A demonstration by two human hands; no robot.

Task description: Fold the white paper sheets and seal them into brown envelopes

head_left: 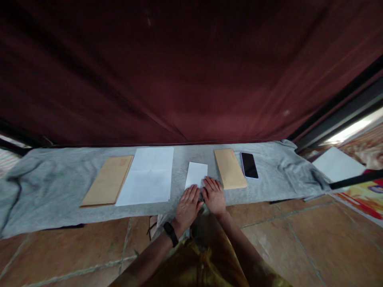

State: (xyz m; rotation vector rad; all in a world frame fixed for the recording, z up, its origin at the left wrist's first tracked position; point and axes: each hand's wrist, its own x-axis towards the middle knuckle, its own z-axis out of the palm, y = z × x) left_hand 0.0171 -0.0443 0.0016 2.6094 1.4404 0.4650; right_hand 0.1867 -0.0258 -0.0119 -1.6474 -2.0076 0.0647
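A grey cloth lies spread over the tiled floor, its far edge against a dark red curtain; toward the cloth's left end a large brown envelope lies flat, and just beside it on the right, edges touching or nearly so, lies an unfolded white sheet with fold creases showing. Near the middle of the cloth, close to its near edge, lies the folded white paper, a narrow upright rectangle. The left hand rests palm down on the paper's near left corner; its grip is fully spread, fingers straight and flat, closed around nothing; a black wristband sits on that wrist. The right hand lies just beside it, thumbs almost meeting, pressed flat at the paper's near right corner; its grip is likewise spread wide and holds nothing. Just right of the hands a smaller brown envelope lies flat; a dark phone lies screen up beside it; beyond the cloth's right end another white sheet lies on the floor.
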